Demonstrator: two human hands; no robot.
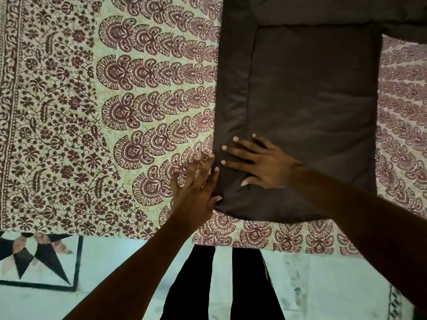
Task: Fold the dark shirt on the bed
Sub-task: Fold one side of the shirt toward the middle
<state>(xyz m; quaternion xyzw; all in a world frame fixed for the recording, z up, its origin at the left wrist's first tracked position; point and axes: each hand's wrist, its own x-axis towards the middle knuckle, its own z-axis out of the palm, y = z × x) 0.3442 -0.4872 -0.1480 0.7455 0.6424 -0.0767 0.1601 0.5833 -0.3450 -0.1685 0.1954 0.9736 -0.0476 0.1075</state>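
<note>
From my head view, the dark shirt lies on the patterned bedspread near the bed's front edge. It is already a layered rectangle with a narrow panel turned in along its left side. My right hand lies flat on the near-left corner, fingers spread and pressing, gripping nothing. My left hand is also open. Its straight fingers lie along the shirt's left edge and the thumb touches the corner. I judge this to be the step of smoothing and squaring that side fold. The next move probably calls for taking hold of one end and bringing it across evenly.
</note>
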